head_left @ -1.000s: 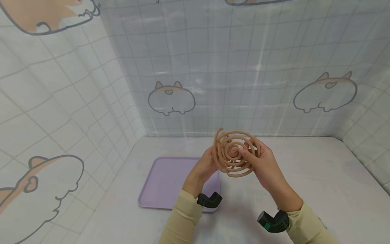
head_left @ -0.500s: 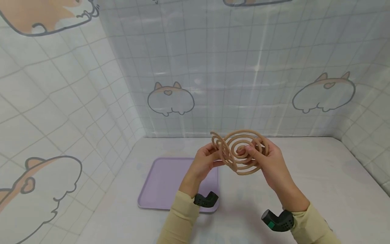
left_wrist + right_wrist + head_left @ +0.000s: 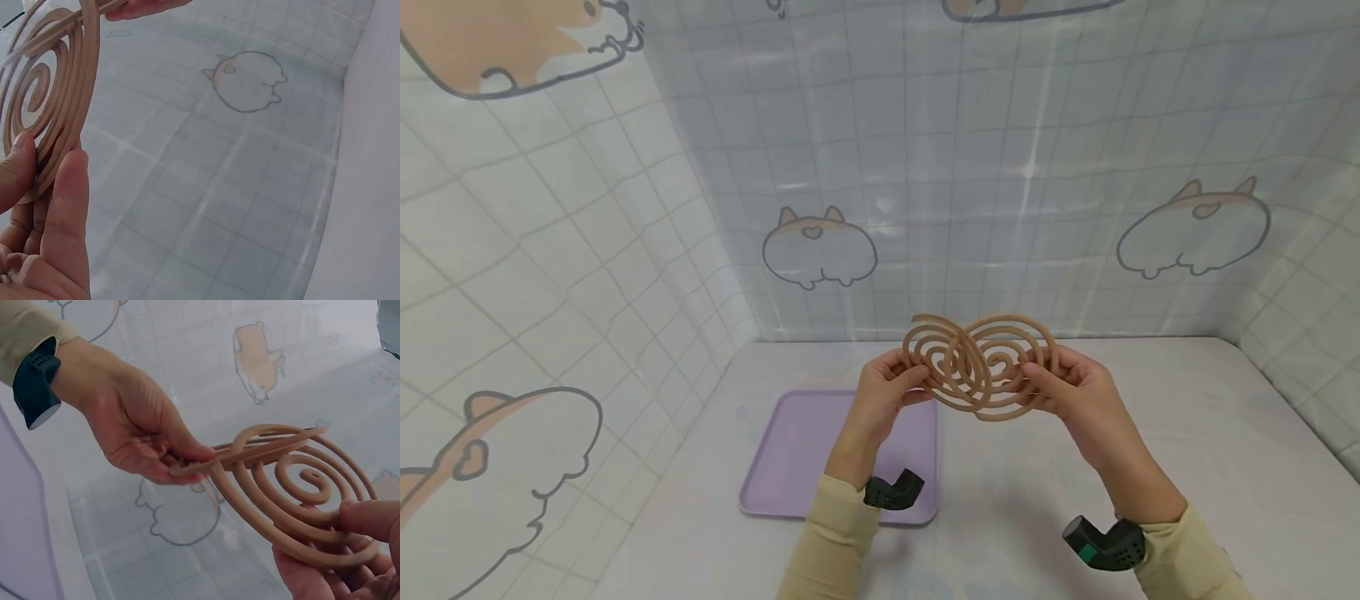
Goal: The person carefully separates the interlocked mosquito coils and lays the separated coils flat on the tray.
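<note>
Two tan mosquito coils are held up above the table, flat spirals that cross and overlap in the middle. My left hand point(image 3: 878, 390) pinches the outer edge of the left coil point(image 3: 90, 81) between thumb and fingers. My right hand point(image 3: 1081, 392) grips the right coil point(image 3: 253, 520) by its right side, thumb on the front and fingers behind. In the right wrist view the left coil appears nearly edge-on, passing through the rings of the right one. Whether they are hooked or just nested at the crossing, I cannot tell.
A shallow lilac tray point(image 3: 805, 454) lies on the white table point(image 3: 1157, 433), below and left of my hands. Grid-patterned sheeting point(image 3: 1000, 208) with cartoon dogs stands behind the table and at both sides. Each wrist wears a black camera point(image 3: 1105, 546).
The coils were stacked almost face to face; now they are spread sideways and overlap only partly. My left hand has moved left, my right hand right, and the left coil has turned.
</note>
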### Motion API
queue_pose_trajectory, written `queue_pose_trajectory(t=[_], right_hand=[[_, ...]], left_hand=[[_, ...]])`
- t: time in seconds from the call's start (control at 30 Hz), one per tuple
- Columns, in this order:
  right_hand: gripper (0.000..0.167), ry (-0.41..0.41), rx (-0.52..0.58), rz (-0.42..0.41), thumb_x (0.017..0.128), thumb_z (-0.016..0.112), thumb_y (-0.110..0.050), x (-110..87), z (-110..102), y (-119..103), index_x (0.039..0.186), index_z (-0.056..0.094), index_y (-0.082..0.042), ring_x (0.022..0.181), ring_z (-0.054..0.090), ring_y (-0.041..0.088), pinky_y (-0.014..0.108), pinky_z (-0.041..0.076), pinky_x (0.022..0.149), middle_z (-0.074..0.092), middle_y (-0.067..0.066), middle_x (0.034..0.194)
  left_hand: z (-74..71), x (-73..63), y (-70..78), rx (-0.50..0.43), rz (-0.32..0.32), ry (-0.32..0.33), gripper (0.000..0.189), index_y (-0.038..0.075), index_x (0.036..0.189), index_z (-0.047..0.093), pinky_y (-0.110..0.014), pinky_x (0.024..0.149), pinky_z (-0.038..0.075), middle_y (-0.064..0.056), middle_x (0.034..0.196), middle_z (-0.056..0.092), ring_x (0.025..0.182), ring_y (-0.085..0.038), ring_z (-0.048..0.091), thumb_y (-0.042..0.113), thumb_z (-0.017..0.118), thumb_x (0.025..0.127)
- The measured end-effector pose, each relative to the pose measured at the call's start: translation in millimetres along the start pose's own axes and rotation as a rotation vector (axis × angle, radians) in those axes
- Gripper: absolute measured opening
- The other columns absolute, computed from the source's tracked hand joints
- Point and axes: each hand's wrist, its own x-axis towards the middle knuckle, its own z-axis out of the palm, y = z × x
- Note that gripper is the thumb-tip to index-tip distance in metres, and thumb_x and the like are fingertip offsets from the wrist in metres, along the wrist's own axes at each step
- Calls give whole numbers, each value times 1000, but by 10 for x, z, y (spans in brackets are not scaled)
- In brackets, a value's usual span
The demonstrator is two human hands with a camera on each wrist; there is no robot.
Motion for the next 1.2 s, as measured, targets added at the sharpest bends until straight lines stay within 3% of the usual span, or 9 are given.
queue_pose_trajectory(t=[0.17, 0.5, 0.8, 1.03, 1.2], right_hand=[[17, -61, 53, -30, 95, 49, -3, -27, -109, 0, 108, 57, 4, 82, 66, 16, 30, 54, 73, 68, 6, 91], [15, -40, 90, -32, 93, 51, 1, -40, -178, -8, 103, 61, 3, 80, 67, 16, 32, 53, 74, 69, 7, 90], [10, 31, 24, -34, 90, 56, 0, -40, -211, -34, 97, 62, 4, 78, 67, 16, 29, 54, 70, 70, 6, 86], [9, 34, -28, -18, 89, 58, -2, -47, -227, -64, 96, 63, 2, 74, 66, 15, 29, 54, 69, 70, 5, 85], [9, 34, -39, -12, 89, 59, -2, -54, -244, -80, 96, 63, 1, 74, 67, 14, 29, 54, 68, 70, 4, 84]], left_hand=[[-28, -10, 57, 4, 7, 10, 25, 10, 85, 65, -23, 61, 54, -2, 79, 67, 71, -12, 66, -9, 50, 90], [-55, -26, 103, 27, 11, 8, 20, 10, 90, 66, -24, 63, 54, -1, 80, 67, 72, -11, 66, -4, 52, 90], [-58, -39, 159, 97, -1, 82, 16, 4, 91, 66, -24, 63, 54, -1, 77, 68, 70, -11, 66, -7, 55, 88], [-90, -55, 194, 135, -23, 119, 15, 5, 89, 66, -24, 62, 54, -1, 76, 68, 69, -11, 65, -7, 58, 86], [-127, -61, 196, 173, -27, 121, 12, -7, 96, 64, -26, 62, 54, -1, 78, 69, 69, -11, 65, -5, 60, 85]])
